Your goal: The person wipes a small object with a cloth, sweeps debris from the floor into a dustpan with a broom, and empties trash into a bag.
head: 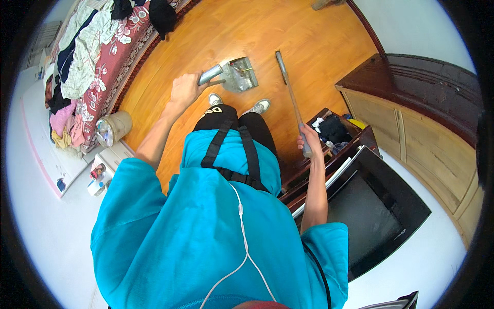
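My left hand (186,89) is closed around the grey tubular handle of a long-handled dustpan (240,85). The pan is down by the floor ahead of my shoes, with small litter and a thin yellowish strip in it. To the right, my right hand (311,140) grips the grey upper end of a broom (294,102). Its shaft slants away from me to a narrow dark head at floor level, right of the dustpan and apart from it. The bristles are hard to make out.
A bed (110,61) heaped with clothes lines the left, with a waste bin (115,127) at its near corner. At my right are an open drawer (335,129) full of items, a television (370,208) and a wooden cabinet (405,119). Wood flooring (216,31) lies ahead.
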Available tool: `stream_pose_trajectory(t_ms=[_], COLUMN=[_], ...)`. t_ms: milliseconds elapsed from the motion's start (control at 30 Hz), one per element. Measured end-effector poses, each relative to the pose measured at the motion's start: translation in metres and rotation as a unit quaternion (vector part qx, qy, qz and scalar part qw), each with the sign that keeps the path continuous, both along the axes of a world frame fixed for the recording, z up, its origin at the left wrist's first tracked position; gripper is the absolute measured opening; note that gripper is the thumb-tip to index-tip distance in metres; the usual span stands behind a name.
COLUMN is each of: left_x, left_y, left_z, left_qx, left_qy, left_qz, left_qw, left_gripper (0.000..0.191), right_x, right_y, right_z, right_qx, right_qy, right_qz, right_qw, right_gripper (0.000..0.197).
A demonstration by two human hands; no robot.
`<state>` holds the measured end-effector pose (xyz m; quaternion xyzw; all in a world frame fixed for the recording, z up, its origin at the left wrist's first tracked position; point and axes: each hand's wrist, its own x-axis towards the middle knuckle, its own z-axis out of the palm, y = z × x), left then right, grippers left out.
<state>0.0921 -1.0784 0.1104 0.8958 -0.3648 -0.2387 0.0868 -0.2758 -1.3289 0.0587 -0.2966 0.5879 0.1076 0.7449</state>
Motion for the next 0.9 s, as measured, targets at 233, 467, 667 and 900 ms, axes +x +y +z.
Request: stream_pose_trajectory(t_ms=[233,467,667,900], left_x=[0.004,0.003,0.014,0.009], left_y=[-0.004,-0.012,0.013,0.058], left_z=[-0.029,-0.035,-0.037,-0.023], left_qx=[0.005,0.043,0.039,0.009], left_qy=[-0.021,-0.042,-0.051,-0.032], left_qz=[-0.02,-0.031,-0.025,0.081], left_qw=[1.0,0.998,0.998,0.996], left_gripper=[0.027,0.025,0.026,0.026], right_x=[0.04,0.059,0.058,0.069], right_y=[0.029,0.069,0.035,0.005], right_z=[-0.026,-0.025,0.009,0.04], right_qx=[-0.007,0.07,0.156,0.116], right_qy=[0.026,0.022,-0.025,-0.017], right_qz=[0.042,0.158,0.137,0.142], right_qw=[0.999,0.985,0.978,0.983], right_gripper=[0.024,0.02,0.03,0.044])
